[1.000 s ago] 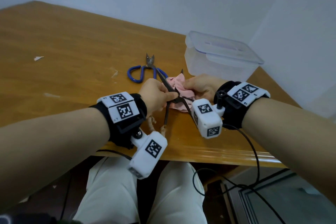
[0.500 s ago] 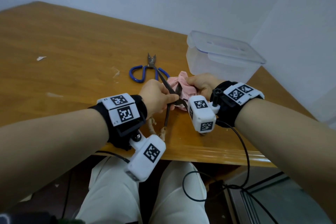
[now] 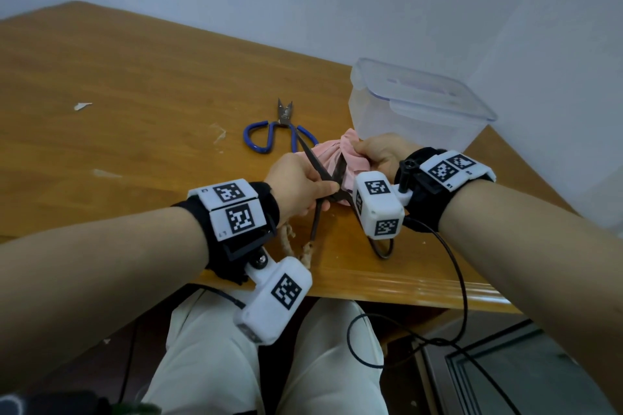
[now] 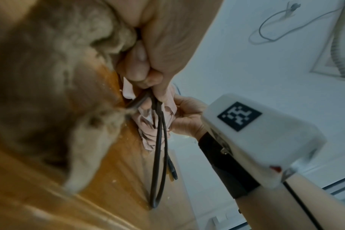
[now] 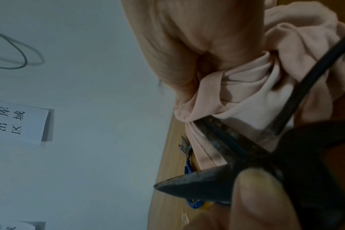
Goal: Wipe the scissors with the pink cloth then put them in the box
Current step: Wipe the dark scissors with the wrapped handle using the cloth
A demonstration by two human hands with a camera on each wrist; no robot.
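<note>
Gripping black scissors [image 3: 323, 178] near the pivot with the left hand [image 3: 296, 184], fingers curled round the dark metal, blades spread open and pointing away toward the far side of the worktop [image 3: 118, 118]. Bunching the pink cloth [image 3: 340, 158] in the right hand [image 3: 379, 153], fingers closed tight round its folds, cloth pressing against the inner blade between the two open blades. Holding both hands close together just above the near edge of the worktop, left hand just left of the cloth, right hand just right of it. Trailing toward the person, the scissors' long black loop handles, one with pale wrapping near the left wrist. Seen from the left wrist, a thin black handle loop [image 4: 159, 155] hanging down across the crumpled cloth [image 4: 148, 124], with the right hand [image 4: 187, 118] clutching the fabric behind it. Seen from the right wrist, a worn dark blade [image 5: 213, 185] lying under a fingertip, cloth [image 5: 236, 93] gathered right behind it. Resting flat on the worktop just beyond the hands, a second pair of scissors with blue handles [image 3: 269, 135], touching nothing else. Sitting to the right of those and just behind the right hand, a clear plastic box [image 3: 414, 111] with its lid on.
</note>
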